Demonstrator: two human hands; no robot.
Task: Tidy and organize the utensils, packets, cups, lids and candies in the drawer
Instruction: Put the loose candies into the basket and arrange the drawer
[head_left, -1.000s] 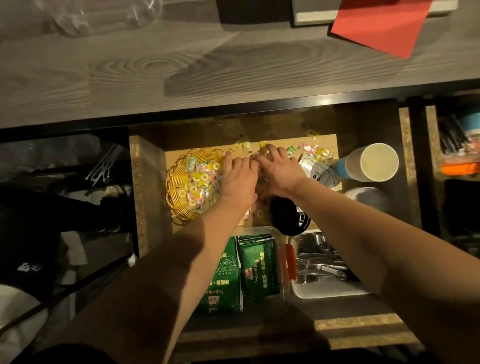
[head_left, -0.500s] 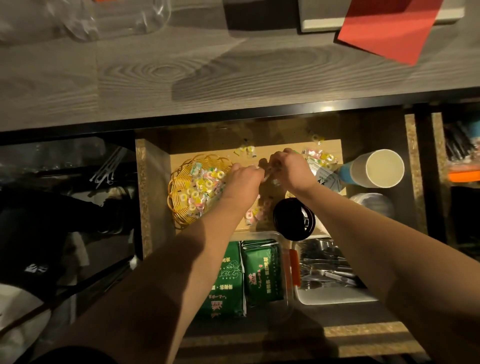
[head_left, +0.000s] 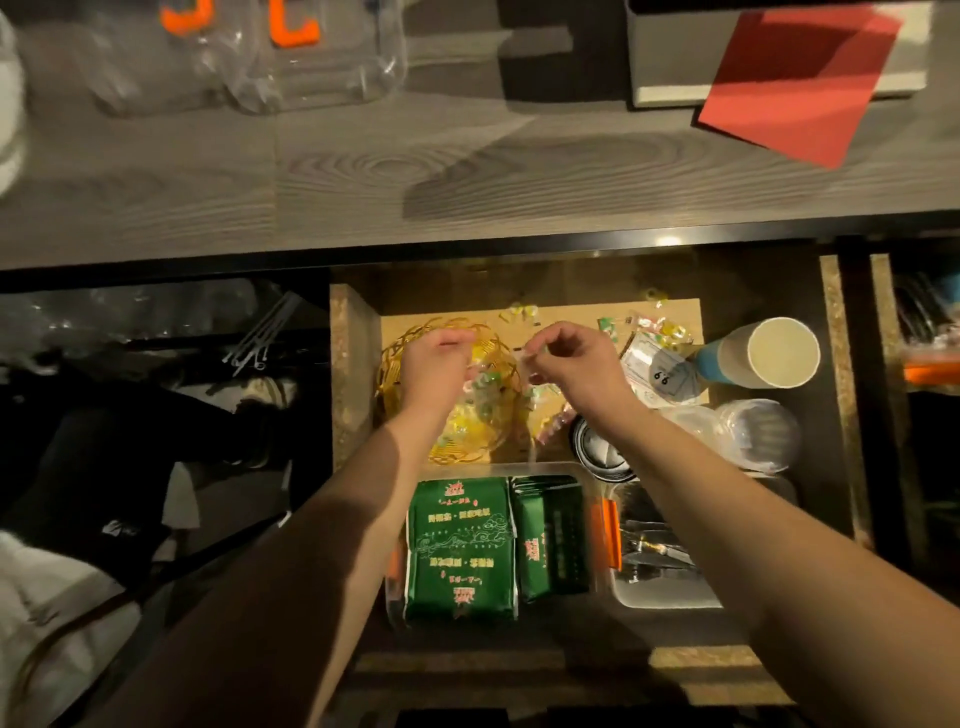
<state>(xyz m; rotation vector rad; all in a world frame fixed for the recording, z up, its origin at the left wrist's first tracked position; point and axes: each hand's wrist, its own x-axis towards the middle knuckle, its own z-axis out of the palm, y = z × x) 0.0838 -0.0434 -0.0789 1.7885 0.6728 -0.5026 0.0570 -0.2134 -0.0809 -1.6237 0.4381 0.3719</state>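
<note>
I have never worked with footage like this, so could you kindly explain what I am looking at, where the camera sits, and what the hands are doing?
There is no machine here: a person wears a camera on the head, looking down at their own arms over an open drawer below a grey wooden countertop. The left hand hovers over a gold wire basket of wrapped candies, fingers curled; whether it holds any is unclear. The right hand pinches what looks like a candy wrapper. More loose candies lie on the drawer floor. Nearby sit a paper cup on its side, a black lid, clear plastic lids, green packets and a tray of utensils.
</note>
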